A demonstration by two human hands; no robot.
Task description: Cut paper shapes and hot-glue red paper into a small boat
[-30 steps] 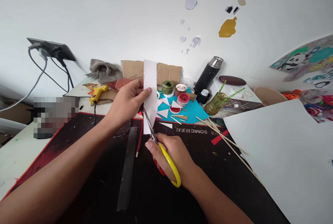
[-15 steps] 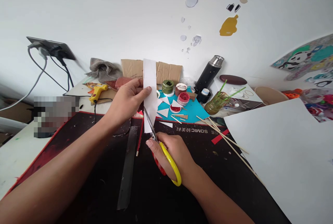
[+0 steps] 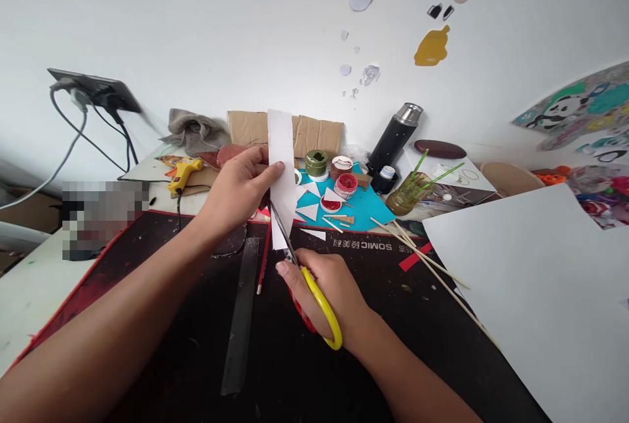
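My left hand (image 3: 238, 190) pinches a tall white paper strip (image 3: 281, 148) between thumb and fingers and holds it upright above the black mat (image 3: 196, 357). My right hand (image 3: 327, 292) grips yellow-handled scissors (image 3: 314, 295), fingers through the loops. The blades point up and left and bite into the strip's lower left part, just below my left thumb. A metal ruler (image 3: 242, 315) and a red pencil (image 3: 264, 262) lie on the mat under my left forearm.
A large white sheet (image 3: 535, 292) covers the right side, with thin wooden sticks (image 3: 427, 262) beside it. Behind the strip are paint pots (image 3: 344, 182) on blue paper (image 3: 363, 210), a black flask (image 3: 396, 138), a brush jar (image 3: 407, 194), cardboard (image 3: 314, 135) and a yellow glue gun (image 3: 183, 173).
The scissors have crept a little further up into the paper strip, and the strip has shifted slightly left and up. Both hands otherwise stay in place.
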